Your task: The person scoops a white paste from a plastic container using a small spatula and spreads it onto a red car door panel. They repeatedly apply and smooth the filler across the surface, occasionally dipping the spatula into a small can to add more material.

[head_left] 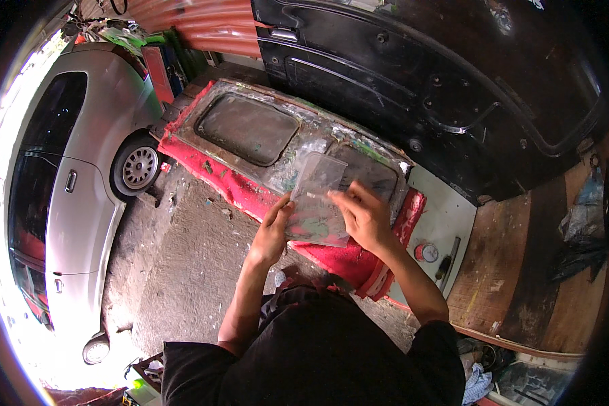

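My left hand [272,233] grips the left edge of a clear, rectangular plastic sheet [318,227], thumb and fingers closed on it. The sheet is tilted over a worn metal panel [303,145] with two recessed sections, which shows through it. My right hand [367,215] is over the sheet's right side, its fingers drawn together and the fingertips at the plastic. A small pale spot shows by those fingertips; whether they pinch something cannot be made out. Under the panel lies a red cloth [233,184], its surface dotted with debris.
Right of the cloth, a small round can [426,252] and a dark-handled tool [444,265] rest on a white surface [440,196]. A large black panel [413,74] stands behind. Wooden boards [514,271] lie at right. A silver car [81,176] is parked at left on rough concrete.
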A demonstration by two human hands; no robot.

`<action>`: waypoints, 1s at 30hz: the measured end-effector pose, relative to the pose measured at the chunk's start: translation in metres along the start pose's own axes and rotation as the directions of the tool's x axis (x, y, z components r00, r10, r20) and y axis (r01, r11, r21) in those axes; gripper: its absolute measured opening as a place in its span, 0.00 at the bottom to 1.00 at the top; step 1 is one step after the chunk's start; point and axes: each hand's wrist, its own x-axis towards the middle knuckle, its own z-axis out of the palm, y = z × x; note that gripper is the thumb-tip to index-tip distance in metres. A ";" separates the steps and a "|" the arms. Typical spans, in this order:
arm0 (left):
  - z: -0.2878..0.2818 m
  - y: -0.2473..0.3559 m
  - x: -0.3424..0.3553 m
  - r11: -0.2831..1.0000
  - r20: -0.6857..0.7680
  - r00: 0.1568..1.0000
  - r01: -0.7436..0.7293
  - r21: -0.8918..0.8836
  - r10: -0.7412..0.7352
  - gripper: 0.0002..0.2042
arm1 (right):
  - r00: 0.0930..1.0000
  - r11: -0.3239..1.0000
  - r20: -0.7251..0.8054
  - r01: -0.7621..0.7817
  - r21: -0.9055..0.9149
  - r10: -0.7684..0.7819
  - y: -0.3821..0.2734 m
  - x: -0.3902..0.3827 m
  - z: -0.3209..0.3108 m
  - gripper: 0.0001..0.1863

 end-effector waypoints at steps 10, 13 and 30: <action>-0.007 0.005 0.007 0.979 0.078 0.995 -0.038 -0.199 0.055 0.26 | 0.986 0.985 0.061 0.158 -0.062 -0.154 -0.001 -0.022 0.015 0.17; -0.015 0.004 0.008 0.965 0.098 0.991 -0.065 -0.255 0.093 0.25 | 0.999 1.000 -0.036 0.006 0.002 -0.006 0.013 -0.022 0.009 0.08; 0.000 0.004 0.002 0.921 0.094 0.973 -0.165 -0.354 0.211 0.26 | 0.717 0.510 0.084 -0.568 0.646 0.692 -0.004 -0.068 0.059 0.09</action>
